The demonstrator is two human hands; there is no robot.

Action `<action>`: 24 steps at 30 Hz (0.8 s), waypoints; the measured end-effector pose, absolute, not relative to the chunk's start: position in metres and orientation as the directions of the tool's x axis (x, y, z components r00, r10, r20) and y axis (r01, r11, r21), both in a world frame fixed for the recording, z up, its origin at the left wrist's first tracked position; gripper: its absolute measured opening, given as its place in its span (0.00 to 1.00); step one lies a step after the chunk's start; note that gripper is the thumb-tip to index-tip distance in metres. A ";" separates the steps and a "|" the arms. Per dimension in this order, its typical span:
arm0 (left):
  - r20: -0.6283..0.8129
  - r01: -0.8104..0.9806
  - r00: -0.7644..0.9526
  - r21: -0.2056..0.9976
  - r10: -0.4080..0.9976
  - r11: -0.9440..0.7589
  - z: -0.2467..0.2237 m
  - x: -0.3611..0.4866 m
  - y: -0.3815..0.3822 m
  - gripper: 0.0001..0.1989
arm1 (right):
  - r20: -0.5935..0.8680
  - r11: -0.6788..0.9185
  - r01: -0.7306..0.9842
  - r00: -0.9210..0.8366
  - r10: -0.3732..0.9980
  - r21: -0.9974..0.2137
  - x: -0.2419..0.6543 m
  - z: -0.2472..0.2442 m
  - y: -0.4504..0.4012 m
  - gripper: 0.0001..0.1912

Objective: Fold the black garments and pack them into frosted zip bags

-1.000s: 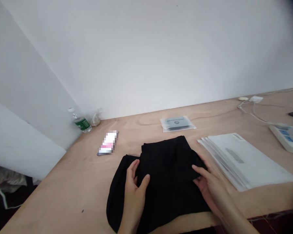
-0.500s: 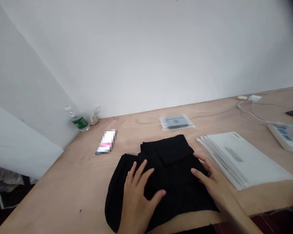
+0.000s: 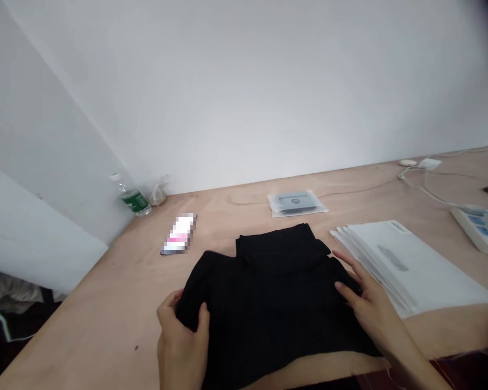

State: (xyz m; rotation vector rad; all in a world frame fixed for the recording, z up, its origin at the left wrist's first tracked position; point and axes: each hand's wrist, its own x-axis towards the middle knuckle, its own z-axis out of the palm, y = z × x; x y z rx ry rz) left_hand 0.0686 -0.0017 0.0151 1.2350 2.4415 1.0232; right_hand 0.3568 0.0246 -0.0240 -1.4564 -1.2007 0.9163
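A folded black garment (image 3: 276, 303) lies on the table in front of me, with a narrower folded part at its far end. Its left edge is pinched by my left hand (image 3: 183, 336), the thumb on top and the fingers curled round and under the side. At the right edge, my right hand (image 3: 364, 292) grips the cloth between the thumb and fingers, the index finger stretched along the side. Parts of the fingers of both hands are hidden by the cloth.
Right of the garment lies a stack of white plastic bags (image 3: 418, 265). Behind it is a small packaged item (image 3: 296, 203). A phone (image 3: 179, 233), a water bottle (image 3: 134, 199) and a knotted bag (image 3: 158, 194) are at the left; a power strip (image 3: 480, 230) and cables are at the right.
My left hand has gone from lying spread on the garment to gripping its left edge. My right hand has closed on the right edge, and the cloth is spread wider.
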 end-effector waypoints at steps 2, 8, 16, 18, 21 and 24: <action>0.080 0.667 -0.583 0.614 0.808 0.421 0.014 0.060 -0.002 0.21 | 0.025 -0.027 0.240 0.208 0.978 -0.970 0.360 -0.025 0.025 0.28; 0.530 0.901 -0.178 0.426 0.829 -0.079 0.020 0.050 0.022 0.14 | 0.036 -0.094 0.465 0.263 0.964 -0.880 0.378 -0.015 0.036 0.23; 0.188 0.777 0.510 0.317 0.839 -0.544 0.026 0.072 0.095 0.23 | 0.151 0.128 0.653 -0.021 0.988 -0.747 0.391 -0.021 0.086 0.23; 0.143 0.762 0.479 0.423 0.866 -0.491 0.026 0.077 0.101 0.19 | 0.176 0.151 0.680 -0.032 0.984 -0.718 0.390 -0.021 0.095 0.21; 0.126 0.765 0.388 0.508 0.913 -0.396 0.024 0.079 0.108 0.11 | 0.196 0.159 0.678 -0.023 0.980 -0.718 0.388 -0.015 0.105 0.12; 0.089 0.765 0.236 0.597 0.968 -0.242 0.018 0.081 0.119 0.06 | 0.182 0.122 0.663 0.022 0.983 -0.739 0.385 -0.009 0.118 0.10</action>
